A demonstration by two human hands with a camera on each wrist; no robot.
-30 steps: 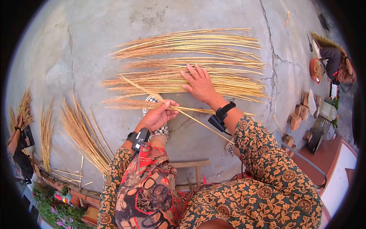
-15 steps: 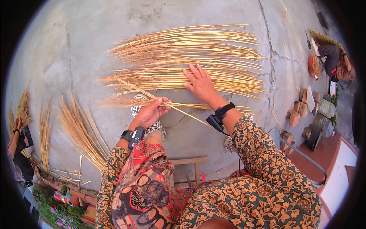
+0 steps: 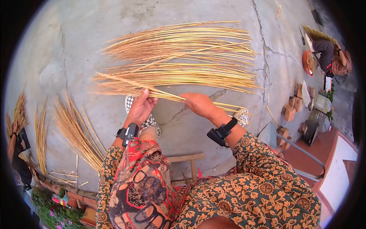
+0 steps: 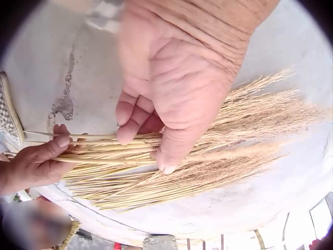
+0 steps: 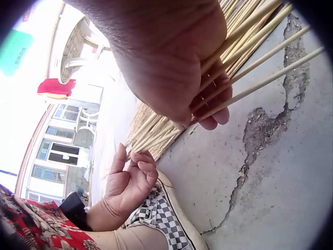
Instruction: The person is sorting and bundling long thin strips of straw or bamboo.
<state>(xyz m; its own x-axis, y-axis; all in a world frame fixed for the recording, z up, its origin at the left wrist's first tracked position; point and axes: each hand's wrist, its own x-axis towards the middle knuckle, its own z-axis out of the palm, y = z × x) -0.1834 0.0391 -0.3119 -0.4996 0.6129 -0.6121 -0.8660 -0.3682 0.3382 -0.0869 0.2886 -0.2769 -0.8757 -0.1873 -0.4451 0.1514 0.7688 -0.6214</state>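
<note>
A small bunch of dried grass stalks with feathery heads (image 3: 166, 94) spans both hands, heads toward the left. My left hand (image 3: 141, 108) pinches it just below the heads, thumb on one side and fingers on the other, as the left wrist view shows. Farther along the stems, my right hand (image 3: 200, 104) grips the same bunch, its fingers curled round the stalks (image 5: 255, 70) in the right wrist view. Just beyond the hands, a row of similar stalks (image 3: 213, 76) lies on the concrete floor, with another row (image 3: 190, 34) behind it.
Checkered shoes (image 3: 152, 128) stand below the hands. More stalks (image 3: 78, 129) lie at the left, near a person's arm (image 3: 13, 141). Bricks (image 3: 288, 112), a red basin (image 3: 308, 63) and another seated person (image 3: 329, 55) are at the right. A crack (image 3: 263, 49) crosses the floor.
My right hand has lifted off the row of stalks, come back toward me and taken hold of the bunch's stems. My left hand keeps its pinch, its slanting stalk now gathered with the others.
</note>
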